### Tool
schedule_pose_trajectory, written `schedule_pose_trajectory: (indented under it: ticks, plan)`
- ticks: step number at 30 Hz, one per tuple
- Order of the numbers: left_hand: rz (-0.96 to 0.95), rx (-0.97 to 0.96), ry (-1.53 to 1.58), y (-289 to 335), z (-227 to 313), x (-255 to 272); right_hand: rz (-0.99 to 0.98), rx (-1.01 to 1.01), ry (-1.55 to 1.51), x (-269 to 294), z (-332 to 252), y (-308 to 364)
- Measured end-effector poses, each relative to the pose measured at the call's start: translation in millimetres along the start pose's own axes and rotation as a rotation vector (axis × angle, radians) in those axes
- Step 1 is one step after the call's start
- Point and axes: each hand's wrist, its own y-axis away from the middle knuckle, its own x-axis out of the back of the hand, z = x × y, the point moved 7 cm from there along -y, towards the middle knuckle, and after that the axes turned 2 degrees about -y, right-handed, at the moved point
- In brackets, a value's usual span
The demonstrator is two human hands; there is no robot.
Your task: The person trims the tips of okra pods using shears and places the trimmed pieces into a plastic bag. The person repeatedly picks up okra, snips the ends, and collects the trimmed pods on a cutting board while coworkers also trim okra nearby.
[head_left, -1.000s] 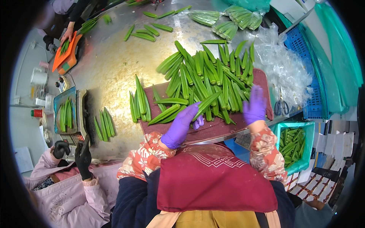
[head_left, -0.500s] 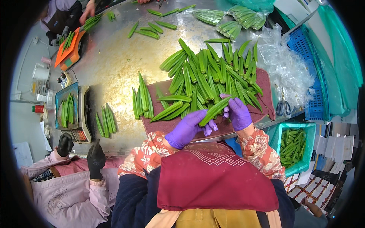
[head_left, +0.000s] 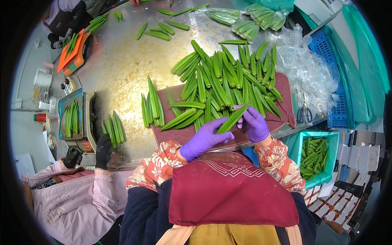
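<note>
A single okra pod (head_left: 233, 119) slants between my two purple-gloved hands, above the near edge of a maroon cloth (head_left: 257, 141). My left hand (head_left: 205, 139) pinches its lower end. The fingers of my right hand (head_left: 254, 124) close around its upper part near the tip. Just beyond, a big pile of okra (head_left: 220, 79) covers most of the cloth. Several pods (head_left: 153, 104) lie side by side at the cloth's left edge.
On the left, a co-worker's black-gloved hand (head_left: 103, 152) touches a small okra bunch (head_left: 116, 128) beside a scale (head_left: 89, 122). Bagged okra (head_left: 265, 17), clear plastic bags (head_left: 304, 69), scissors (head_left: 304, 113) and a green-lined okra crate (head_left: 296, 157) are on the right.
My hands have shifted slightly around the same okra pod, the left closing over its lower end. The co-worker's black-gloved hand has moved forward to the small bunch beside the scale.
</note>
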Motion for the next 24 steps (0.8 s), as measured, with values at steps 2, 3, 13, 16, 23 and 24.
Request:
schedule_pose_trajectory:
  ticks: [2, 3, 13, 16, 23, 24]
  plan:
    - [-0.154, 0.022, 0.196, -3, -7, -3, 0.006, -0.006, -0.003, 5, 2, 2]
    - [-0.231, 0.034, 0.295, -3, -5, -7, 0.01, -0.009, -0.005, 7, 2, 3]
    - [-0.211, -0.025, 0.054, -6, -8, -15, 0.08, 0.018, 0.203, -6, -12, 12]
    - [-0.326, 0.029, 0.181, -8, -19, -18, 0.066, 0.024, 0.138, -12, -17, 17]
    - [-0.254, 0.112, 0.249, -6, -25, -21, 0.157, 0.092, 0.271, 1, -5, 18]
    - [-0.228, 0.109, 0.171, -7, -28, -19, 0.182, 0.098, 0.308, 2, -4, 19]
